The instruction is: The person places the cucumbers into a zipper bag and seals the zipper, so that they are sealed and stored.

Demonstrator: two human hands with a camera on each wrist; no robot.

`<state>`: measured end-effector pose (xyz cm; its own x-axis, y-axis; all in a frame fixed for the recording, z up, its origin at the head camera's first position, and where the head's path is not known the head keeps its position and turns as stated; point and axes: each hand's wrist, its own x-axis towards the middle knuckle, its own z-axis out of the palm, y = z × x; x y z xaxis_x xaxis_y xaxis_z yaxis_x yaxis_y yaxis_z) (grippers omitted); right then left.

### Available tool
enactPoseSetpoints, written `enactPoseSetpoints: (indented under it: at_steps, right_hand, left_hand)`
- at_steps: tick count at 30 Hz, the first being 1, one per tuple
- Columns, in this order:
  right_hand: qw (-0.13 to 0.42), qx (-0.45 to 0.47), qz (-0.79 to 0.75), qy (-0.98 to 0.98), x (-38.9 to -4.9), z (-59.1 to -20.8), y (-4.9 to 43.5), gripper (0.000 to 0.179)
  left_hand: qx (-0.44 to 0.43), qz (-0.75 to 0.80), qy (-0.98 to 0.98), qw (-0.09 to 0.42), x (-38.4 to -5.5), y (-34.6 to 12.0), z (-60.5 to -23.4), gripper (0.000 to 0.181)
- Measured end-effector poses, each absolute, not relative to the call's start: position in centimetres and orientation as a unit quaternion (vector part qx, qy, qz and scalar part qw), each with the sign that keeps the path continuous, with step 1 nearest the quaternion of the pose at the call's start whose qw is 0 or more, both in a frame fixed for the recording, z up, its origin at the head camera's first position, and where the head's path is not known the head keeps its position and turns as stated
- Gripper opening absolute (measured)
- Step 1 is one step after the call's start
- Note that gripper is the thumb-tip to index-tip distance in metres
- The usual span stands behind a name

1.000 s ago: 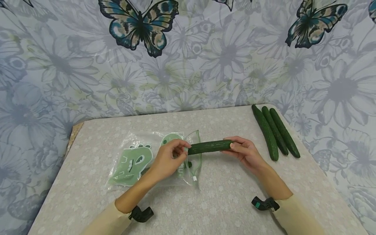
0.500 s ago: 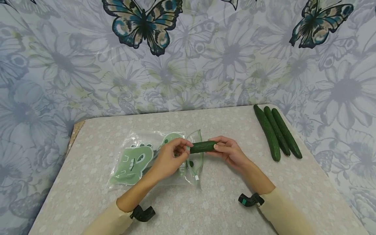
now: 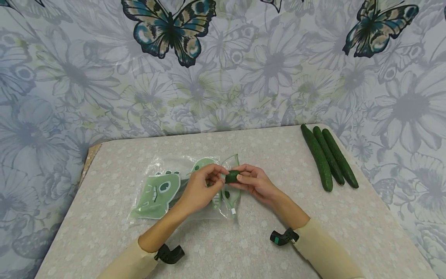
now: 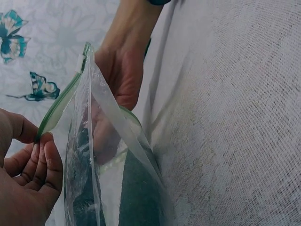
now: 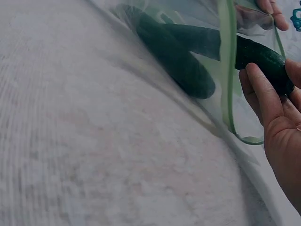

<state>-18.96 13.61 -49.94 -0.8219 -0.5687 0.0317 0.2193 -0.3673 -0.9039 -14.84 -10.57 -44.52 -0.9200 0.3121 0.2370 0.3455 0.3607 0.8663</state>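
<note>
My left hand [image 3: 202, 186] pinches the green zip edge of a clear zip bag [image 4: 61, 103] printed with green cartoon dinosaurs, keeping its mouth raised. With my right hand [image 3: 256, 184] I grip the near end of a cucumber [image 5: 263, 59]. Most of this cucumber lies inside the bag, and its end sticks out past the green rim. Another cucumber [image 5: 176, 61] rests inside, seen through the plastic in the right wrist view. In the left wrist view the right hand's fingers show behind the bag's clear film.
Several things surround the bag on the cloth-covered table [image 3: 265, 240]: to the far right lie three cucumbers [image 3: 329, 159] side by side near the table edge. Behind the table hangs a butterfly-and-flower patterned backdrop [image 3: 244, 77].
My right hand has moved left toward the bag, sliding the cucumber in so that only its end shows outside. The left hand stays at the bag's mouth.
</note>
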Motion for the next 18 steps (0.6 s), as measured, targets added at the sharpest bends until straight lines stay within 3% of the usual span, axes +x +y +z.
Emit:
enactPoseSetpoints:
  at_steps: [4, 12, 18]
  right_hand:
    - [0.234, -0.154, -0.781, 0.558, -19.0, -50.1, 13.4, 0.030]
    - [0.155, -0.179, -0.655, 0.718, -19.3, -49.5, 14.4, 0.035]
    - [0.152, -0.187, -0.651, 0.719, -19.5, -50.0, 14.1, 0.035]
  left_hand:
    - [-0.198, -0.528, -0.826, 0.014, -14.8, -10.7, -44.7, 0.021]
    - [-0.193, -0.538, -0.820, 0.010, -15.1, -10.5, -44.9, 0.020]
    - [-0.202, -0.544, -0.814, 0.007, -15.4, -9.8, -45.0, 0.021]
